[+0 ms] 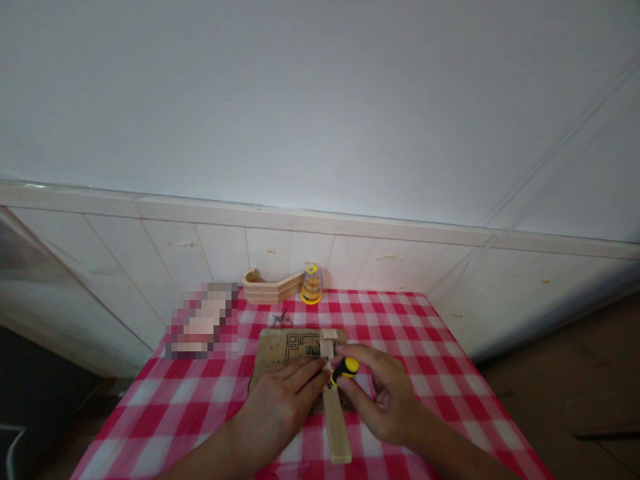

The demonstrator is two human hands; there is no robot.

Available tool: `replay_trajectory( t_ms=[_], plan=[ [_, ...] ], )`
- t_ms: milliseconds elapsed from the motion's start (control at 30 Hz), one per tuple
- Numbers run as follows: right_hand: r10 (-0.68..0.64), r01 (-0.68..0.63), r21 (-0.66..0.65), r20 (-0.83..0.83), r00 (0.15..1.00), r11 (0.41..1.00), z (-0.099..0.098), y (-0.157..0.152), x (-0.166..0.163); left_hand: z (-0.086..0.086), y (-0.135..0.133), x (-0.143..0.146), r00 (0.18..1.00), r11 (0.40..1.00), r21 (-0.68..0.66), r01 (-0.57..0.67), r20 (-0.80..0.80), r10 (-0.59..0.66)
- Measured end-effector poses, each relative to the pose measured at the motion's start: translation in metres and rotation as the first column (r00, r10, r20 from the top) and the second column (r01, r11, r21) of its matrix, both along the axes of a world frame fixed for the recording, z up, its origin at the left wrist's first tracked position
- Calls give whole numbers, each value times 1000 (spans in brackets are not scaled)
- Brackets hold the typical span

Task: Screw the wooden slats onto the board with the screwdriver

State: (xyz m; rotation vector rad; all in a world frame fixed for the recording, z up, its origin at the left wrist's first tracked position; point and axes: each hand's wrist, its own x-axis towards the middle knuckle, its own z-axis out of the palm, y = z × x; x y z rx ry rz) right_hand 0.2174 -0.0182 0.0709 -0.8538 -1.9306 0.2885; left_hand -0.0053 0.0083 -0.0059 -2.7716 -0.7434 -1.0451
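Note:
My right hand (387,393) is closed round a short yellow-and-black screwdriver (351,366), its handle leaning up and to the right. The tip of the screwdriver is hidden by my fingers, above a long wooden strip (337,430). From the left, my left hand (280,393) lies flat with stretched fingers, the fingertips touching the strip beside the screwdriver. Across the far end of the strip sits a small wooden block (330,335). Beneath my left hand and the strip is a brown board (273,341) with black line markings and dots.
Small dark screws or nails (283,319) lie in a pile behind the board. At the back stand a curved wooden piece (267,290) and a clear container with yellow ends (312,285). A pixelated object (205,320) is at left. A red-and-white checked cloth (430,353) covers the table.

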Motion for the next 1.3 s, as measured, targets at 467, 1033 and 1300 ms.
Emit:
replay_trajectory(
  t_ms=[467,1033,1300],
  plan=[
    [-111,111,4,-38,993,994,-8,3,-1,0,1,-1,1000,1000,22,11,17,-11],
    [-305,193,-339,-317,898,921,-21,26,7,5,-3,1,999,1000,-16,-13,32,13],
    [-206,181,-488,3,979,854,-20,36,3,17,-3,3,993,997,-58,-44,108,50]
  ],
)
